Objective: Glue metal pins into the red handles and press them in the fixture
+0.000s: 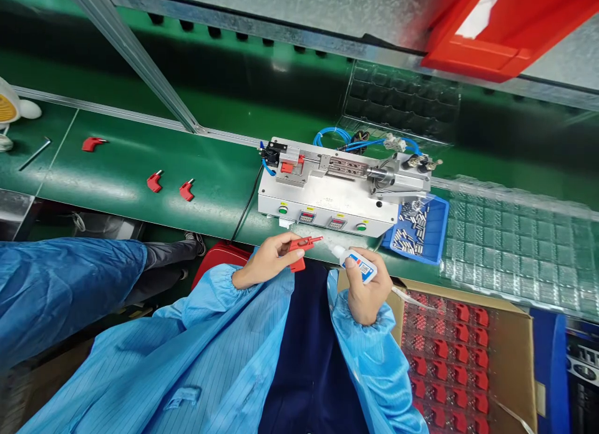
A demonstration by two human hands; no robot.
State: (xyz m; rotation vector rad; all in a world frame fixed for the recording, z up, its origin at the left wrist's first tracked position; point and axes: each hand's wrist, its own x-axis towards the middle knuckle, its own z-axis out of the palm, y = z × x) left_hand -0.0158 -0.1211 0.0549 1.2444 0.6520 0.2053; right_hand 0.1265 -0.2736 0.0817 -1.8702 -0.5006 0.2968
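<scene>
Between fingers of left hand (pixel 266 262): red part (pixel 296 265), pinched; slim tip pointing toward right-hand fingers.
Within fingers of right hand (pixel 367 293): white bottle (pixel 364 268), gripped all round, tilted, nozzle just beside red part's tip.
Machine (pixel 322 200): on green surface (pixel 219 172), just beyond fingers of both hands; red piece (pixel 290 168) seated at end beyond left fingers.
Blue bin (pixel 443 229): beyond and right of right fingers, holding metal pins (pixel 412 234).
Loose red pieces (pixel 187 192): three, well left of left fingers, metal ends protruding.
Cardboard box (pixel 513 365): right of right fingers, nearer body, containing rows of red pieces (pixel 460 376).
Clear trays (pixel 496 250): farther right of right fingers.
</scene>
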